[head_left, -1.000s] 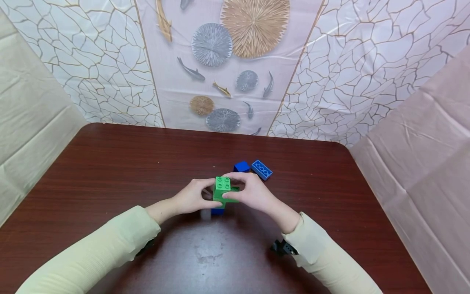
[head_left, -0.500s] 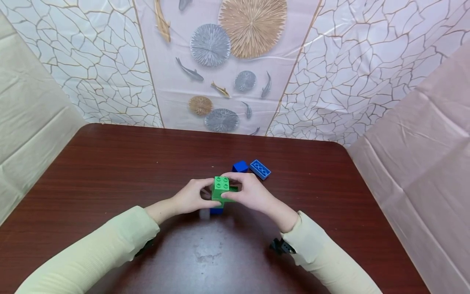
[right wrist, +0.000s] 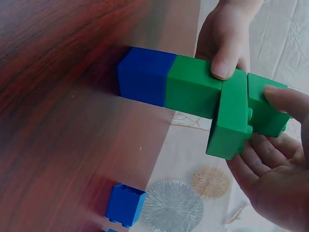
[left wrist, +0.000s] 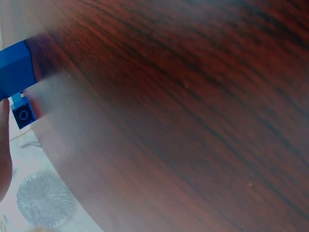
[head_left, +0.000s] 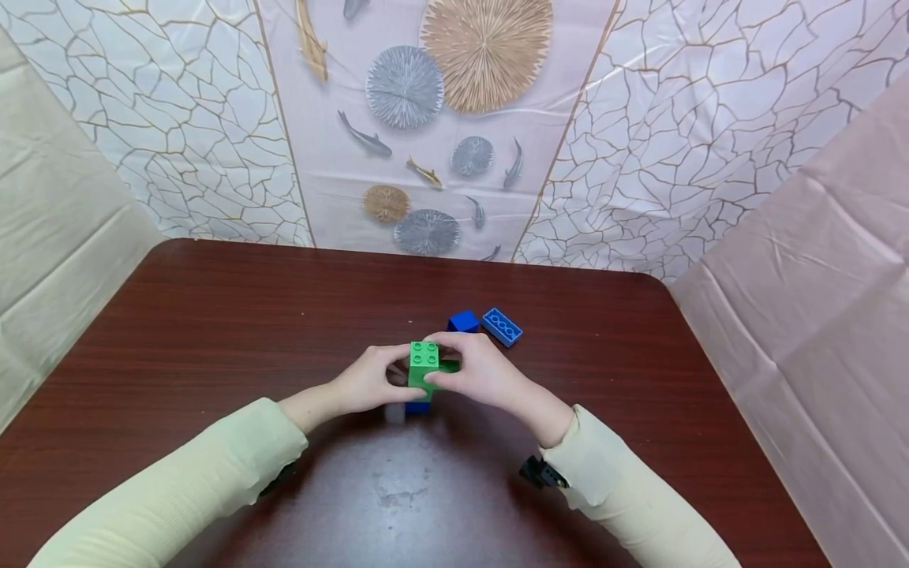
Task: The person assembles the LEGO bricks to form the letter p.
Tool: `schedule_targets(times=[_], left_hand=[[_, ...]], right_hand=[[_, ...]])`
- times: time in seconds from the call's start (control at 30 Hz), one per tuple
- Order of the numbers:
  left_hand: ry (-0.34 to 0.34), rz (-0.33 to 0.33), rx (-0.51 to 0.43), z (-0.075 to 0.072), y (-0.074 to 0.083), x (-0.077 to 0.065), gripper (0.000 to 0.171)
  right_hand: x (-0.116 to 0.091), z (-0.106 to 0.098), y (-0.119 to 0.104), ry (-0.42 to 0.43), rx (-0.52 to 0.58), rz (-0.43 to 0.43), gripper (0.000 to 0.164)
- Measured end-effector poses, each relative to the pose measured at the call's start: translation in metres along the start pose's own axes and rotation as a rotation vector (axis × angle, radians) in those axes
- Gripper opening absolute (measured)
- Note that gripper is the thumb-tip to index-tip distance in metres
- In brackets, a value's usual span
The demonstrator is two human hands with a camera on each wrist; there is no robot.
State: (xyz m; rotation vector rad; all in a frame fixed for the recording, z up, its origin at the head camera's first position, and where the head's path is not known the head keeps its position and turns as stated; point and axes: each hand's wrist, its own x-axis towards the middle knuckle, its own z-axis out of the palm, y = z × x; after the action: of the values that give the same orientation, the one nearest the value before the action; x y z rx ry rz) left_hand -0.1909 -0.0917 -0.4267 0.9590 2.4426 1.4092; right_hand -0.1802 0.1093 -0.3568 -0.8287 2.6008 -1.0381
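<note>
A stack of toy building bricks stands upright between both hands. Its base is a blue brick [right wrist: 146,76], with a green brick [right wrist: 193,87] on that. Above them a longer green brick [right wrist: 227,116] juts out to the right, some of its studs showing. A square green brick [head_left: 424,355] tops the stack. My left hand [head_left: 362,384] grips the stack from the left, thumb at the joint between the lower green brick and the longer one. From the right, my right hand [head_left: 490,375] pinches the top brick, thumb in front and fingers behind.
Behind the right hand, a blue brick [head_left: 464,321] and a longer blue brick [head_left: 502,326], underside up, lie on the dark wooden table [head_left: 234,315]. Patterned cloth [head_left: 440,197] hangs along the table's far edge. Blue bricks also appear at the left wrist view's left edge.
The top green brick has shifted very slightly left over the stack. Both hands keep nearly the same place and hold, while the whole head view has drifted a little.
</note>
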Motion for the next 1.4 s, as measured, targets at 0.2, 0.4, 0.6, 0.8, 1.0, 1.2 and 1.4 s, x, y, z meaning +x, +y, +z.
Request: schedule_targets(times=[0.2, 0.4, 0.6, 0.8, 1.0, 1.2, 1.4], left_hand=[[0.000, 0.006, 0.001, 0.0018, -0.0002, 0.0013, 0.043], [0.007, 0.017, 0.009, 0.0025, -0.0015, 0.0017, 0.042], [0.010, 0.023, -0.001, 0.0024, -0.0029, 0.0016, 0.040], [0.006, 0.021, 0.005, 0.0023, -0.0052, 0.0014, 0.040], [-0.002, 0.010, 0.006, 0.0032, -0.0062, 0.0025, 0.042], [0.009, 0.005, 0.020, 0.0019, -0.0053, 0.0022, 0.045], [0.007, 0.020, 0.022, 0.0007, -0.0044, 0.0022, 0.045]], right_hand=[[-0.0017, -0.0019, 0.0017, 0.026, 0.037, -0.021, 0.050], [0.0018, -0.0006, -0.0025, 0.092, 0.015, -0.074, 0.038], [0.0047, -0.0003, -0.0062, 0.091, -0.027, -0.079, 0.033], [0.0041, 0.0004, -0.0061, 0.078, -0.057, -0.088, 0.035], [-0.0007, -0.0042, 0.0001, 0.049, -0.049, -0.063, 0.042], [-0.0027, -0.0078, 0.0029, 0.064, -0.013, -0.070, 0.036], [-0.0022, -0.0086, 0.0007, 0.057, -0.014, -0.051, 0.036]])
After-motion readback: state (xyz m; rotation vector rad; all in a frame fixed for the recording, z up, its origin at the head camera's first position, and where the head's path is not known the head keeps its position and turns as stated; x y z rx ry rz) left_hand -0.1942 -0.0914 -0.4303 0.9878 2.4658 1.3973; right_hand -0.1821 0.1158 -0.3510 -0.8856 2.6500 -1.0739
